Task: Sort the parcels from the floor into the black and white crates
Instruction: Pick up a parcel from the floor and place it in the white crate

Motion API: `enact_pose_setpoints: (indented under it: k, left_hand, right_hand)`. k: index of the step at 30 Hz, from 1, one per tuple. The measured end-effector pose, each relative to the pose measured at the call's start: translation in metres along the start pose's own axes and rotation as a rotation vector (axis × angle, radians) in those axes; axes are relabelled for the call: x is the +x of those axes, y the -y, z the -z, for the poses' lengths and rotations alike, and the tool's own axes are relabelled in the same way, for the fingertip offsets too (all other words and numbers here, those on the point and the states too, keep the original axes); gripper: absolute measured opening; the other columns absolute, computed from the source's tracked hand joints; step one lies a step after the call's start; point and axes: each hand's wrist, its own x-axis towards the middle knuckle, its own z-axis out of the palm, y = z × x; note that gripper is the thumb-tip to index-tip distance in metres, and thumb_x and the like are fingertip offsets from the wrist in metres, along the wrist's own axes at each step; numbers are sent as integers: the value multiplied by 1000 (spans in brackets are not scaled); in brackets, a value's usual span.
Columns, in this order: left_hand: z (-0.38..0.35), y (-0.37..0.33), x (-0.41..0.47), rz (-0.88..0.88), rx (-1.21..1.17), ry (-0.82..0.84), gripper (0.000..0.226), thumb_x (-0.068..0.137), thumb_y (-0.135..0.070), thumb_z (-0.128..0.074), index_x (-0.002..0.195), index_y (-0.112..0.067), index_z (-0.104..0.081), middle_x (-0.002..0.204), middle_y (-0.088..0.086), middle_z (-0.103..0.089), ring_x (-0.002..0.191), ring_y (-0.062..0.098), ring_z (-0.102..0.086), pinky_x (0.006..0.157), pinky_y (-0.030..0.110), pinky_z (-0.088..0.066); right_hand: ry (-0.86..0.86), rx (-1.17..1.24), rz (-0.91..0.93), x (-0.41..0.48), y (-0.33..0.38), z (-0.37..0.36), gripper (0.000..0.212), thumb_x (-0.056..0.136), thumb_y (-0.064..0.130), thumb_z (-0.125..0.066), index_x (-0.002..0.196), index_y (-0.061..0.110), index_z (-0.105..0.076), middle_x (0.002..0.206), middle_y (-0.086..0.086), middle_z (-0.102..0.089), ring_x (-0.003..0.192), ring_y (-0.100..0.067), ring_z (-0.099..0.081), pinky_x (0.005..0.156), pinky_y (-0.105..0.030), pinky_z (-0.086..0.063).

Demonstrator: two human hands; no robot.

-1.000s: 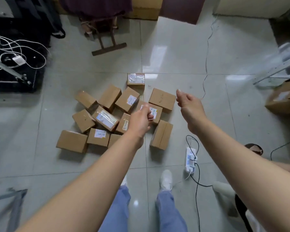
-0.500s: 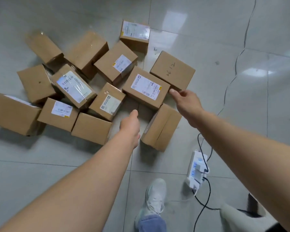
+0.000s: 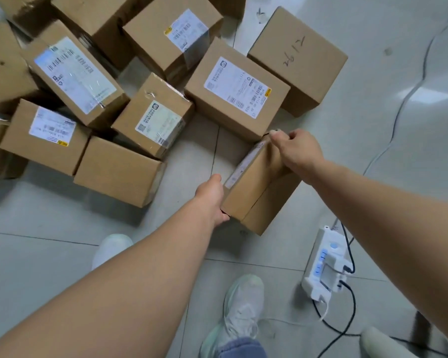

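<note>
Cardboard parcel (image 3: 254,187) on the floor (image 3: 62,254), nearest of the pile (image 3: 119,171). Left hand (image 3: 212,197) grips its near corner, right hand (image 3: 295,148) curls over the far end. Looks stiff and light. Tape is probably slick, so hold opposite ends.

A strip of bare floor (image 3: 192,156) lies open left of the near parcel (image 3: 254,187), between it and the plain parcel (image 3: 117,171), with wider floor on its right, while the labelled parcel (image 3: 233,91) crowds its far end and a corded power strip (image 3: 326,264) lies nearby.
</note>
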Motion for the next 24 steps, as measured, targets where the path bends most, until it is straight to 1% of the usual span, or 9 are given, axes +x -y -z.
enact_pose_setpoints:
  k: [3, 5, 8, 10, 12, 15, 17, 20, 24]
  left_hand:
    - [4, -4, -23, -22, 40, -67, 28, 99, -31, -40, 76, -17, -45, 78, 9, -59, 66, 26, -61, 49, 31, -54]
    - [9, -7, -46, -41, 56, -132, 25, 96, -30, -43, 78, -15, -52, 79, 7, -63, 62, 25, -60, 56, 32, -54]
    - [18, -15, -95, -56, 42, -181, 23, 90, -28, -48, 86, -14, -66, 82, 5, -67, 62, 26, -61, 64, 35, -55]
    - [25, -26, -133, -107, 34, -185, 25, 90, -31, -52, 94, -14, -70, 90, 7, -72, 72, 28, -67, 73, 43, -57]
    - [32, -44, -176, -164, 31, -215, 27, 90, -37, -55, 96, -15, -69, 91, 9, -73, 78, 30, -70, 73, 45, -58]
    - [41, -78, -247, -290, 15, -280, 22, 89, -38, -56, 91, -17, -63, 83, 7, -72, 75, 27, -69, 69, 39, -58]
    - [43, -103, -296, -377, -35, -272, 19, 89, -34, -57, 93, -15, -60, 83, 7, -70, 77, 26, -68, 76, 40, -57]
    - [45, -134, -374, -490, -75, -224, 27, 89, -31, -57, 106, -10, -60, 89, 8, -69, 80, 28, -67, 78, 43, -57]
    - [57, -165, -481, -657, -90, -117, 35, 88, -33, -60, 111, -7, -62, 95, 7, -68, 77, 24, -66, 74, 42, -57]
  right_hand:
    - [-44, -18, -62, -25, 1, 16, 60, 85, 61, -43, 115, 13, -63, 123, -14, -51, 117, -35, -44, 102, -44, -38]
    - [-16, 22, -78, -48, 6, 29, 61, 84, 62, -44, 108, 11, -67, 117, -14, -55, 112, -34, -48, 99, -45, -42]
    - [-10, 157, -87, -87, 25, 55, 56, 85, 58, -50, 100, 5, -63, 107, -12, -59, 94, -27, -57, 78, -40, -50]
    - [-3, 232, -82, -114, 45, 80, 53, 85, 56, -52, 104, 6, -55, 102, -7, -57, 85, -21, -54, 62, -31, -41]
    - [6, 289, -62, -137, 66, 113, 49, 86, 56, -52, 102, 10, -51, 96, -4, -56, 83, -20, -53, 62, -30, -36]
    - [-20, 372, -22, -172, 105, 173, 36, 88, 54, -50, 84, 19, -48, 86, 0, -55, 75, -13, -51, 55, -28, -34]
    - [-44, 440, 9, -198, 133, 215, 34, 90, 54, -47, 83, 20, -50, 88, 1, -56, 76, -12, -51, 57, -29, -36]
    - [-111, 524, 73, -242, 174, 271, 40, 91, 51, -44, 95, 14, -60, 99, -3, -61, 85, -19, -55, 68, -32, -39]
    - [-167, 629, 136, -308, 222, 334, 40, 90, 50, -42, 94, 16, -64, 118, -12, -57, 93, -21, -56, 82, -32, -45]
